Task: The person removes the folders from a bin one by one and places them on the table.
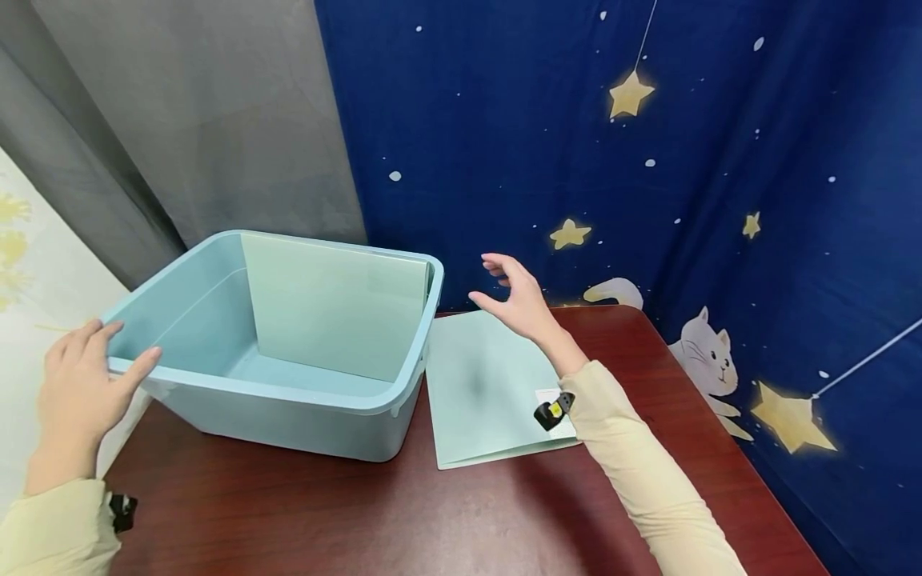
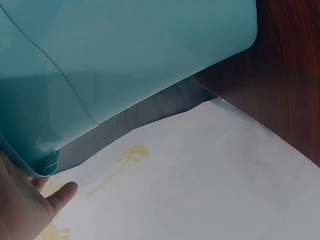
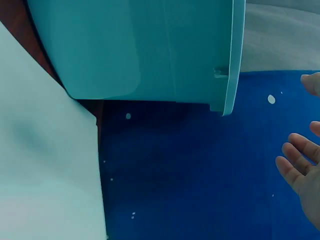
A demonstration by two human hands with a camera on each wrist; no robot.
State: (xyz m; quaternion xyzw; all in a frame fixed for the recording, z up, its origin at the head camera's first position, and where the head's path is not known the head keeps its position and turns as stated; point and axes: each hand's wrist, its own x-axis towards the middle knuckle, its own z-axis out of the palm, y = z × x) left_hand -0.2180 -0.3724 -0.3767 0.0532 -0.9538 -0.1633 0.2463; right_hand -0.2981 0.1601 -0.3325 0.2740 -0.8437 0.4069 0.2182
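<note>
A light blue plastic tub [image 1: 288,420] stands on the table's left side. Inside it, a pale green folder [image 1: 338,308] leans upright against the back wall. My left hand [image 1: 82,384] is at the tub's front left corner, fingertips right at the rim and thumb spread; in the left wrist view the rim hides part of its fingers. To the right of the tub lies another pale green folder [image 1: 483,392], with a white label near its front right corner. Above this folder's far edge my right hand [image 1: 517,300] hangs in the air, fingers loosely bent, holding nothing.
The reddish-brown table [image 1: 288,512] extends in front of the tub and right of the folder. Behind it hang a grey curtain [image 1: 238,120] and a blue curtain [image 1: 490,120] with stars and a cat. White cloth [image 2: 200,185] with yellow prints borders the left side.
</note>
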